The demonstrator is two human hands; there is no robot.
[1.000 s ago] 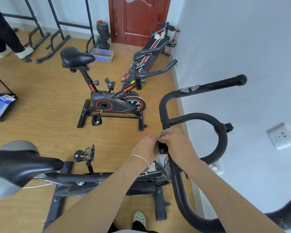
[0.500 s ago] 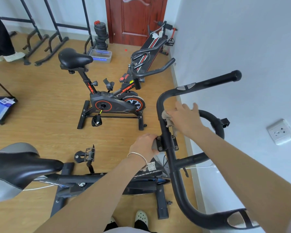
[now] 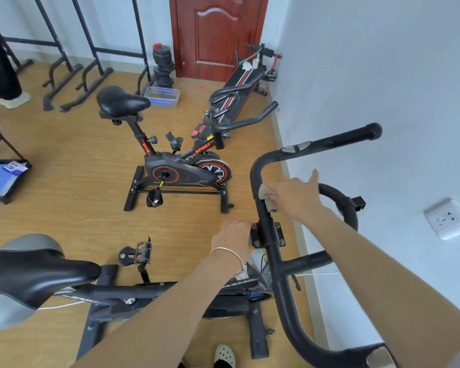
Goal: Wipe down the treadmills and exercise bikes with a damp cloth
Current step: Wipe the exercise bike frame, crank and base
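Observation:
I stand over a black exercise bike with a black and grey saddle [image 3: 24,274] and black handlebars [image 3: 274,256]. My right hand [image 3: 295,193] grips a grey-beige cloth [image 3: 267,196] wrapped against the left handlebar tube, just below its upper bend. My left hand [image 3: 233,236] holds the bolted clamp plate [image 3: 258,235] at the centre of the handlebars. A second bike, black with red trim [image 3: 181,168], stands on the wooden floor further ahead.
A white wall with a socket [image 3: 448,217] runs close on the right. A sit-up bench [image 3: 246,78], a weight stack [image 3: 163,66], a clear plastic box [image 3: 162,96] and a red door [image 3: 218,35] lie ahead. Another person's legs [image 3: 0,62] stand far left beside black racks.
My right hand slid the cloth up the left handlebar tube from the clamp toward the bend. My left hand stayed on the clamp plate.

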